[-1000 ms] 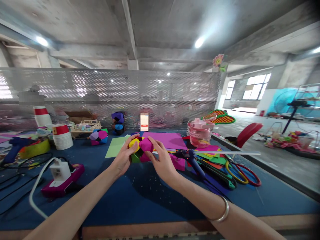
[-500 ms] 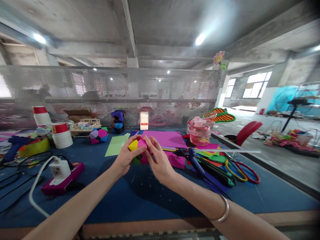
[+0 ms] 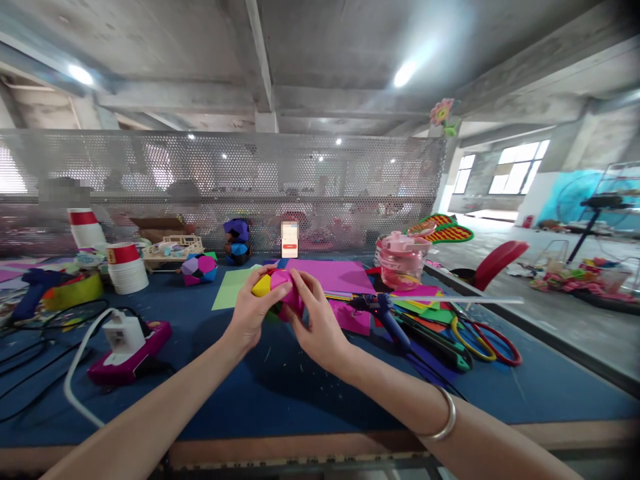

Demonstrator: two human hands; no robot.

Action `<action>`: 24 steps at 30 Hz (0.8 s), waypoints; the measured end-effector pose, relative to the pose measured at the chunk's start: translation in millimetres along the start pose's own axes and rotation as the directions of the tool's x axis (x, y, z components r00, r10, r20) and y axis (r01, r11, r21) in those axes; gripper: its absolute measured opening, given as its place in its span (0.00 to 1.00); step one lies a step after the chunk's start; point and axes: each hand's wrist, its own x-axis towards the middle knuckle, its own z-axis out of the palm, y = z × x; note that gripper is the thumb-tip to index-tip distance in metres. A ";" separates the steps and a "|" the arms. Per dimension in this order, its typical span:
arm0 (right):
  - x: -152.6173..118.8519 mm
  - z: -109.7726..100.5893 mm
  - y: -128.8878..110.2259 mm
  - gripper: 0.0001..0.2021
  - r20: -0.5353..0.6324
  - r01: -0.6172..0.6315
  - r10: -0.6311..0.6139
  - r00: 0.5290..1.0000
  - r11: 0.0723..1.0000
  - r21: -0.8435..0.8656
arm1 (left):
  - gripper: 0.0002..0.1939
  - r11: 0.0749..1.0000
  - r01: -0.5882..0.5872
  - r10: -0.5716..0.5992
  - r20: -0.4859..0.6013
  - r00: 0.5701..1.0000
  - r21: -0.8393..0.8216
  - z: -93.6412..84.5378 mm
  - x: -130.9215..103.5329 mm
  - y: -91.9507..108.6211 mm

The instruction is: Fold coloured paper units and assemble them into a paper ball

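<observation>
Both hands hold a faceted paper ball (image 3: 280, 281) with pink and yellow faces and a bit of green below. My left hand (image 3: 248, 311) is closed around its left side, thumb lying across the front. On the right, the fingers of my right hand (image 3: 316, 319) press against the pink side; part of the ball is hidden behind them. Beyond the hands lie a pink paper sheet (image 3: 345, 275) and a light green sheet (image 3: 226, 291). Right of my right hand rests a blue glue gun (image 3: 391, 321) with a clear glue stick (image 3: 465, 300) behind it.
A utility knife (image 3: 440, 345) and scissors (image 3: 493, 343) lie at right, near a pink jar (image 3: 400, 263). At left are a purple power strip (image 3: 130, 360) with cables and stacked paper cups (image 3: 126, 270). A finished-looking paper ball (image 3: 199, 269) and a phone (image 3: 289, 239) stand farther back.
The fingers of my right hand have shifted on the ball, and more of its pink side shows. My left hand keeps its hold. The camera view has moved slightly.
</observation>
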 end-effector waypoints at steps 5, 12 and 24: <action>1.1 -2.5 -1.5 0.27 -0.050 -0.050 0.048 0.998 0.997 -0.055 | 0.31 0.989 0.096 -0.101 -0.037 0.994 -0.116 4.7 -2.1 4.6; 0.9 -2.7 2.0 0.26 -0.026 0.020 -0.022 0.999 0.997 -0.076 | 0.28 0.950 0.228 -0.232 0.004 0.973 -0.215 7.8 -5.0 3.9; -0.9 -2.7 6.0 0.26 0.025 0.056 -0.054 0.998 0.989 -0.136 | 0.22 0.894 0.429 -0.423 0.071 0.903 -0.128 1.2 -2.7 -0.7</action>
